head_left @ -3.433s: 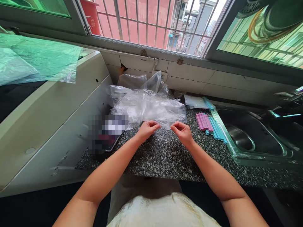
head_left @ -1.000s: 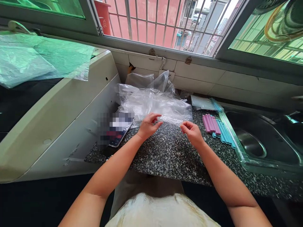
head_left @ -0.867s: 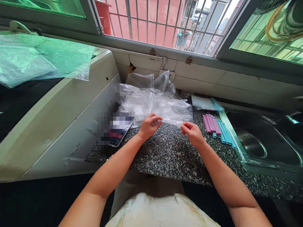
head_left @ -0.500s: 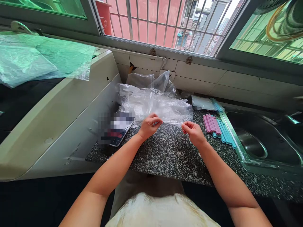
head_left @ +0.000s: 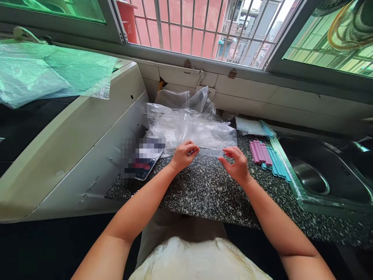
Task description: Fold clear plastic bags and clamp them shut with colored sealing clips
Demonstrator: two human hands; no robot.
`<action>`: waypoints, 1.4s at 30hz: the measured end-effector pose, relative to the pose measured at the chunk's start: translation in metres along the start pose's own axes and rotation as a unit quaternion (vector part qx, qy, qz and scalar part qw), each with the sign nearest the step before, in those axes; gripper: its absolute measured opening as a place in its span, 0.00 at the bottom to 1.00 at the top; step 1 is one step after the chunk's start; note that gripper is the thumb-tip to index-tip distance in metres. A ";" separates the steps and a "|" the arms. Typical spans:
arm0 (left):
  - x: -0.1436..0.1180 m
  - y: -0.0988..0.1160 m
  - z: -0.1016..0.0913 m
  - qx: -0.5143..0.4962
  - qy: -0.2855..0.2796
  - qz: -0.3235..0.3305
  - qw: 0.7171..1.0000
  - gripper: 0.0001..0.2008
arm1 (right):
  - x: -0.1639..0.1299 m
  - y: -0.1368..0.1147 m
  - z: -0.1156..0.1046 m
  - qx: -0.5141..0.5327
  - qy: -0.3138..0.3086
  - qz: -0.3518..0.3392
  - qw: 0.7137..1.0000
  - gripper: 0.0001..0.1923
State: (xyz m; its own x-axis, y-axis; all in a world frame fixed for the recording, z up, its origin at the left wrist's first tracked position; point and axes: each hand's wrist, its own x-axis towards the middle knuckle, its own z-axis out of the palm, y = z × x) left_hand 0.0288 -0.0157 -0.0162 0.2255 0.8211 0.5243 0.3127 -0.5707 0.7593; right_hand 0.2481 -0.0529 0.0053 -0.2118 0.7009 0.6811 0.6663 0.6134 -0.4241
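Left hand (head_left: 183, 154) and right hand (head_left: 237, 163), fingers pinched on a clear plastic bag's (head_left: 208, 152) near edge; contents indiscernible; counter (head_left: 204, 190) beneath.

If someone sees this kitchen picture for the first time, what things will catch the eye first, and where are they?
First, the two bare hands at the centre: the left hand and right hand pinch the near edge of a clear plastic bag over the speckled counter. Behind them lies a crumpled heap of clear bags, and to the right, beside the sink, a row of pink and blue clips.
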 end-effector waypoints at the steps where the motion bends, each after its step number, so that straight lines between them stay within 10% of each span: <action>1: 0.000 0.000 0.000 0.000 -0.001 0.000 1.000 0.05 | 0.000 0.001 0.000 -0.009 -0.002 -0.011 1.000 0.07; 22: 0.002 0.003 -0.004 0.010 -0.043 0.000 0.999 0.05 | 0.008 -0.007 -0.011 -0.121 -0.020 -0.101 0.987 0.08; 33: -0.006 0.017 0.008 0.202 0.004 0.204 0.958 0.08 | 0.003 -0.022 -0.001 -0.170 -0.039 -0.155 0.972 0.08; 42: -0.002 0.013 0.009 0.135 -0.001 0.215 0.967 0.07 | 0.003 -0.021 0.000 -0.154 -0.032 -0.165 0.974 0.07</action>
State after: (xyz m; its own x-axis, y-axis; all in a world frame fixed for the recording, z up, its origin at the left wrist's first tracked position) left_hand 0.0409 -0.0254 -0.0109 0.3897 0.5084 0.7679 0.4189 -0.8404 0.3438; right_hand 0.2335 -0.0638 0.0157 -0.4888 0.5114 0.7068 0.7350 0.6779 0.0178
